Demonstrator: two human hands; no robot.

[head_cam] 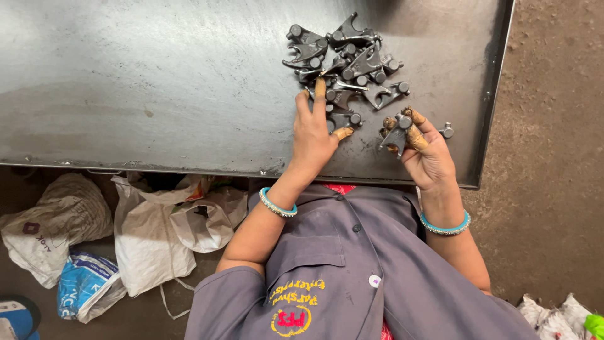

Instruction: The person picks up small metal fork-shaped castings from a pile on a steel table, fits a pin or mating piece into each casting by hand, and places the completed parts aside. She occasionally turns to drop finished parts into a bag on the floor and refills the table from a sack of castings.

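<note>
A pile of several dark forged metal parts (346, 60) lies on the grey steel table (157, 82). My left hand (314, 132) rests flat at the near edge of the pile, fingers spread over a few parts, holding none. My right hand (428, 154) is to the right of the pile with its fingers closed around one metal part (395, 135), lifted slightly off the table. A small loose part (447, 131) lies just beyond my right fingers. Both wrists wear turquoise bangles.
The table's raised rim (487, 126) runs along the right and near sides. Below the table on the left, white and blue plastic sacks (151, 233) lie on the floor. Brown dirt floor (553, 126) is on the right.
</note>
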